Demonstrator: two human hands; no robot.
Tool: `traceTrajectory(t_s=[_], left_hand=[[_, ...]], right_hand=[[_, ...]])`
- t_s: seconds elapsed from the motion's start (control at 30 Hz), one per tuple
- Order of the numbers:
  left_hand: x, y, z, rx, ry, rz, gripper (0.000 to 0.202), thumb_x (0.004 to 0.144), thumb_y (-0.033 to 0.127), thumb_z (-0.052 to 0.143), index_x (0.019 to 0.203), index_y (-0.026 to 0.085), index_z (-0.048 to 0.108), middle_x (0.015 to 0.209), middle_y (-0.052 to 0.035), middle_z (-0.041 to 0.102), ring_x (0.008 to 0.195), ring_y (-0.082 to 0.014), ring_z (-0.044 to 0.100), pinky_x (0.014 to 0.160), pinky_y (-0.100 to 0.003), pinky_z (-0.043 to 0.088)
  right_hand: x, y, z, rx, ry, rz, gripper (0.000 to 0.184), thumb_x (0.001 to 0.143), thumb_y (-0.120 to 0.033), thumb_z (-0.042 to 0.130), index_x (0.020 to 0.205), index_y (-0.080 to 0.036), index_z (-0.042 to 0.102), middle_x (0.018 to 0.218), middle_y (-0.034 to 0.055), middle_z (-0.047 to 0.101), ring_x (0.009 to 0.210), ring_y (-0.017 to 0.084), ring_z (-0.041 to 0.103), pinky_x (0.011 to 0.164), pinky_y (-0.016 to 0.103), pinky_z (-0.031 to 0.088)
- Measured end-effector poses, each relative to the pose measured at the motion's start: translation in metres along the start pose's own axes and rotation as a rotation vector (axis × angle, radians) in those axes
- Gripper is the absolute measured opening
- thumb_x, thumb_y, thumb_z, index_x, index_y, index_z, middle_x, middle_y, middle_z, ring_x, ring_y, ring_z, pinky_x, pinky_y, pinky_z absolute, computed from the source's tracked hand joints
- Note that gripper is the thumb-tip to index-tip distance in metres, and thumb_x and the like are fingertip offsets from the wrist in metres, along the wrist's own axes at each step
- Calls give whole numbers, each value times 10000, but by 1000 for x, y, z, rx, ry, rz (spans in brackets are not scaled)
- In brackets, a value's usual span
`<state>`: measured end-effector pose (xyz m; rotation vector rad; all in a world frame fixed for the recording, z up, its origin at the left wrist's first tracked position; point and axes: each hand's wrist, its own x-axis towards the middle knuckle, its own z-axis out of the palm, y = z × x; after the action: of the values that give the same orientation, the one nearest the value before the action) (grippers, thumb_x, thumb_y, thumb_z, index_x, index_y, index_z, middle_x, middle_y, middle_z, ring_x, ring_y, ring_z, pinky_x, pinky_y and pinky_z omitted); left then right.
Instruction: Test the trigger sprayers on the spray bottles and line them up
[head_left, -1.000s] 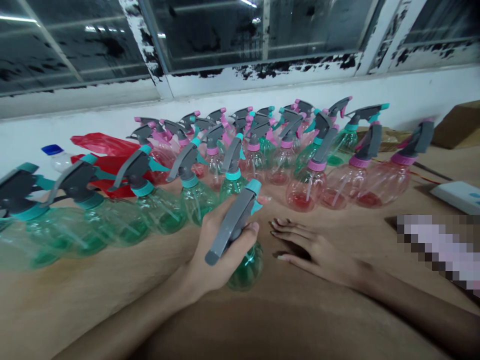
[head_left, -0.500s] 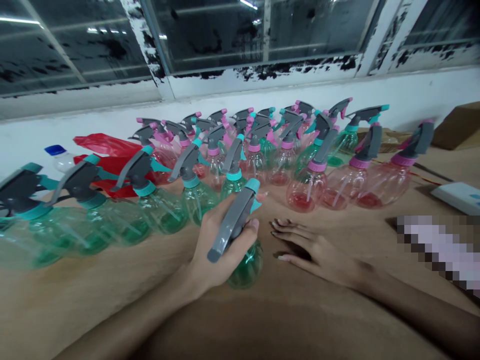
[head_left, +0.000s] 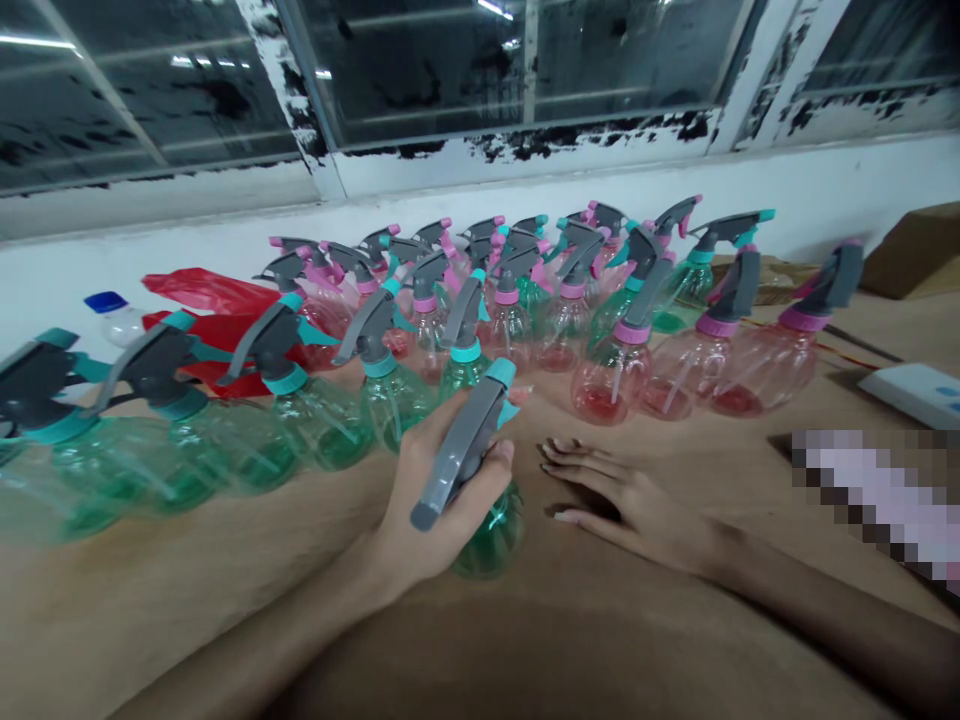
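Observation:
My left hand [head_left: 435,490] is wrapped round the neck of a green spray bottle [head_left: 491,540] with a grey and teal trigger head. The bottle stands upright on the table [head_left: 600,640], its nozzle pointing away to the upper right. My fingers hide its collar and part of the trigger. Palm down on the tabletop, my right hand [head_left: 622,490] lies to the right of that bottle, apart from it, fingers stretched out and holding nothing. Just beyond my left hand stands another green spray bottle [head_left: 394,400], and past my right hand a pink spray bottle [head_left: 611,380].
Several green and pink spray bottles stand in rows toward the wall. Red plastic bags [head_left: 217,290] and a blue-capped bottle [head_left: 120,320] are at the back left. A cardboard box [head_left: 919,255] and a white power strip [head_left: 915,390] lie on the right, near a blurred-out patch.
Hardly anything differs. The view has shifted very slightly; my left hand keeps its hold on the green spray bottle, and my right hand rests in the same place.

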<state>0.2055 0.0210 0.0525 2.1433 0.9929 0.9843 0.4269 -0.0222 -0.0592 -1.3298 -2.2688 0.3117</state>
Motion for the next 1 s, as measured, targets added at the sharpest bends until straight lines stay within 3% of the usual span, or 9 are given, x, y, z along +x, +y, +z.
traceTrajectory(t_s=[0.3, 0.63, 1.0], left_hand=[[0, 0, 0, -14, 0, -4, 69, 800, 252, 494, 737, 251, 521, 715, 11, 632, 584, -150, 593, 563, -279, 472], [-1, -2, 0, -11, 6, 16, 172, 798, 247, 506, 938, 268, 604, 732, -6, 645, 592, -175, 606, 573, -308, 493], [0, 0, 1, -10, 4, 20, 192, 804, 229, 498, 971, 273, 582, 635, 32, 557, 538, -157, 546, 527, -286, 462]], right_hand=[[0, 0, -1, 6, -16, 8, 502, 888, -439, 508, 1326, -199, 456, 1394, 68, 471, 1307, 223, 384, 1087, 453, 330], [0, 1, -1, 45, 6, -4, 504, 878, -430, 527, 1339, -242, 444, 1384, 58, 482, 1294, 238, 405, 1070, 478, 345], [1, 0, -2, 44, -13, 8, 514, 885, -446, 508, 1343, -225, 430, 1391, 63, 476, 1313, 220, 375, 1090, 459, 315]])
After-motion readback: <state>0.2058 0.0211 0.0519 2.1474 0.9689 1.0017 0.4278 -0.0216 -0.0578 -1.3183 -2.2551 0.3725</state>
